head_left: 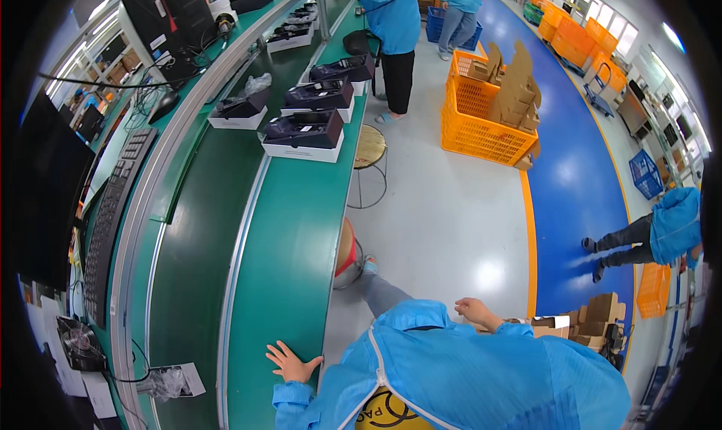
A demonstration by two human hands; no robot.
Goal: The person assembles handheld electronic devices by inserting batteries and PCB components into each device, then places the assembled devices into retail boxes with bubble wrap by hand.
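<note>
the bare left hand [292, 364], fingers spread, seems to rest on the long, smooth green counter [289, 242], just inside its right edge; leaned on hard, it could slip off there. the bare right hand [471, 309] is beyond that edge, above the pale grey floor [459, 227], fingers loosely curled; whether it pinches anything i cannot tell. ahead, a round tan-and-red stool [344, 249] shows at the counter's right edge with a sandalled foot [369, 264] beside it, so a careless step might trip. left of the counter, a crumpled clear plastic bag [167, 385] lies partly over the smooth dark green belt [199, 257]; a running belt could drag it. farther up, the nearest white-and-black cardboard box [303, 134] sits near the counter's right edge, where a passing bump might topple it.
</note>
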